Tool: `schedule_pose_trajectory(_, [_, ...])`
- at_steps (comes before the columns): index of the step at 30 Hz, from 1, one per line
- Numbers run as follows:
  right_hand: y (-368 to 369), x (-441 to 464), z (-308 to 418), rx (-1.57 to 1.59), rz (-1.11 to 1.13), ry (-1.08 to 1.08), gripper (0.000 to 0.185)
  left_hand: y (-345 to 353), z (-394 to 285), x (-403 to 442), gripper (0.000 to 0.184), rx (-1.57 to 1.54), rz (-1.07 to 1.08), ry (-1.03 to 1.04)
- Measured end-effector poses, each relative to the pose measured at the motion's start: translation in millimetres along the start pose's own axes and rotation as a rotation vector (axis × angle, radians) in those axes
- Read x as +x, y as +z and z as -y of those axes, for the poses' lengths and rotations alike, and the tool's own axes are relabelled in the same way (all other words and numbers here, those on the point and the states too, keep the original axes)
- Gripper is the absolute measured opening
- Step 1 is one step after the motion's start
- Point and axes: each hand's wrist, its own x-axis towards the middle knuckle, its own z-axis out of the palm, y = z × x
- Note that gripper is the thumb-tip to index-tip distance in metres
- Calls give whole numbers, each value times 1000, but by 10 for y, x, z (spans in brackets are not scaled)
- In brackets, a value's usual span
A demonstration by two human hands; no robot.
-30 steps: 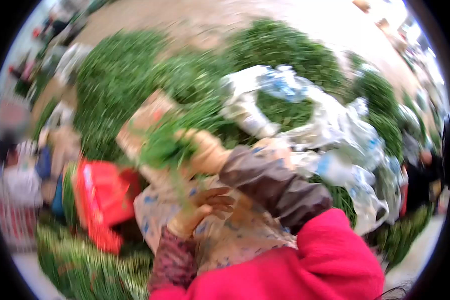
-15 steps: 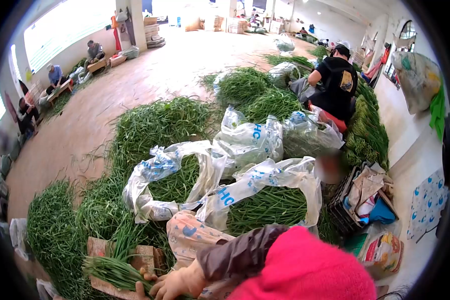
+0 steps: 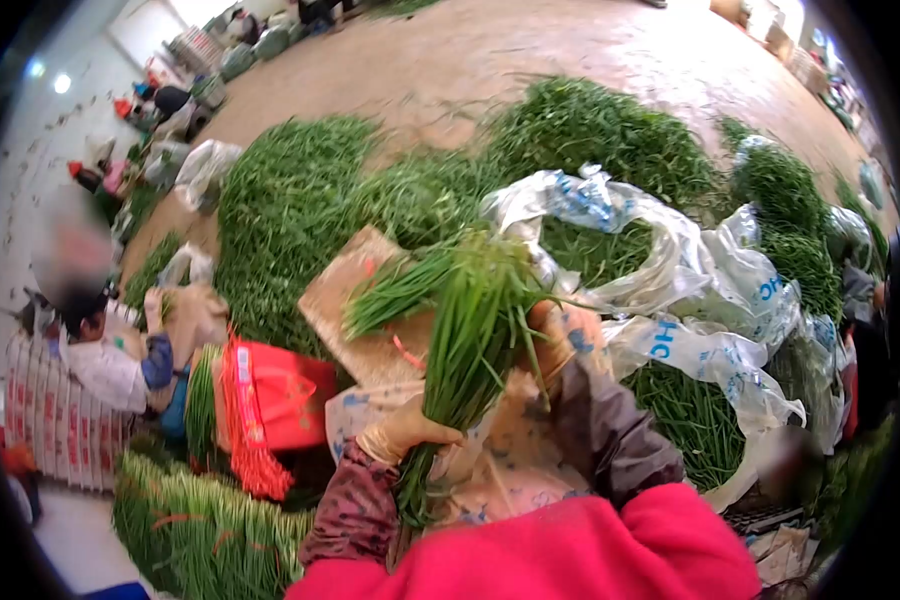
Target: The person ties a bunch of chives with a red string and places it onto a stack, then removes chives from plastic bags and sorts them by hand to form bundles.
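Greens bunch (image 3: 478, 325), one, clasped in left hand (image 3: 405, 428), right hand (image 3: 557, 340) beside, hold unclear

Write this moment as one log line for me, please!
left hand: gripping green bunch | right hand: at bunch's side, grip unclear | board: in front | plastic bag: at right, greens inside
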Motion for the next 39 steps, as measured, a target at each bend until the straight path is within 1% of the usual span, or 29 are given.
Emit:
schedule_pose_trajectory(3, [0, 161, 98, 57, -48, -122, 57, -12, 95, -180, 38, -31, 61, -28])
schedule_pose_trajectory(4, [45, 220, 127, 21, -182, -120, 62, 16, 178, -204, 40, -31, 51, 29])
schedule_pose_trajectory(5, [-31, 343, 139, 16, -166, -117, 54, 50, 232, -227, 40, -52, 48, 21])
schedule_pose_trajectory(7, [58, 437, 154, -12, -441, -187, 42, 109, 266, -268, 43, -54, 6, 59])
schedule_pose_trajectory(9, [-259, 521, 265, -134, -484, -6, 33, 164, 302, -309, 47, -62, -44, 55])
schedule_pose_trajectory(10, [-104, 591, 265, -272, -678, 0, 28, 190, 379, -300, 48, -80, -110, 122])
schedule_pose_trajectory(11, [-258, 615, 247, -277, -610, -11, 26, 198, 440, -311, 48, -95, -177, 188])
schedule_pose_trajectory(13, [-427, 739, 339, -220, -743, -92, 21, 146, 488, -393, 53, -111, -194, 86])
schedule_pose_trajectory(14, [-559, 780, 403, -251, -873, -205, 18, 127, 508, -445, 59, -128, -210, -6])
schedule_pose_trajectory(15, [-694, 803, 498, -279, -999, -320, 17, 122, 518, -516, 59, -131, -223, -11])
schedule_pose_trajectory(17, [-1005, 742, 839, -170, -973, -394, 19, 130, 528, -696, 52, -136, -388, 67])
schedule_pose_trajectory(18, [-1068, 646, 974, -167, -922, -365, 18, 146, 538, -753, 55, -141, -470, 166])
schedule_pose_trajectory(19, [-1012, 607, 1059, -165, -868, -334, 17, 127, 582, -777, 55, -145, -490, 165])
schedule_pose_trajectory(21, [-287, 608, 872, -615, -854, -107, 19, 3, 751, -755, 58, -62, -645, 377])
schedule_pose_trajectory(22, [-157, 544, 724, -816, -633, -31, 28, -89, 876, -733, 54, 31, -668, 396])
schedule_pose_trajectory(23, [-5, 557, 552, -910, -534, 123, 39, -96, 841, -752, 54, 40, -673, 395])
schedule_pose_trajectory(24, [86, 565, 429, -898, -359, 344, 50, -81, 789, -759, 51, 22, -697, 304])
schedule_pose_trajectory(25, [398, 534, 277, -1075, -304, 450, 69, -70, 753, -759, 48, 3, -718, 212])
schedule_pose_trajectory(26, [294, 543, 42, -1006, -206, 519, 87, -88, 788, -739, 45, 91, -735, 256])
schedule_pose_trajectory(27, [277, 527, -180, -989, -123, 494, 83, -106, 822, -719, 43, 179, -756, 300])
schedule_pose_trajectory(28, [304, 530, -323, -1325, -117, 531, 87, -96, 809, -716, 42, 186, -786, 265])
schedule_pose_trajectory(29, [470, 536, -366, -1395, -75, 586, 80, -105, 824, -735, 41, 179, -834, 207])
schedule_pose_trajectory(31, [762, 543, -418, -1349, -143, 851, 65, -148, 844, -772, 41, 172, -887, 146])
schedule_pose_trajectory(33, [481, 430, -710, -1605, -140, 881, 53, -198, 846, -784, 52, 524, -1002, 263])
schedule_pose_trajectory(34, [559, 393, -660, -1663, -49, 954, 47, -232, 853, -832, 64, 655, -1070, 38])
schedule_pose_trajectory(35, [614, 360, -613, -1618, -2, 1052, 37, -266, 866, -866, 64, 647, -1074, 26])
schedule_pose_trajectory(37, [756, 259, -431, -1365, 30, 1316, 33, -343, 940, -900, 73, 713, -1029, 6])
schedule_pose_trajectory(38, [786, 197, -373, -1436, 188, 1383, 32, -404, 1063, -897, 66, 641, -982, 108])
schedule_pose_trajectory(39, [804, 149, -343, -1502, 353, 1442, 31, -478, 1205, -850, 66, 630, -980, 94])
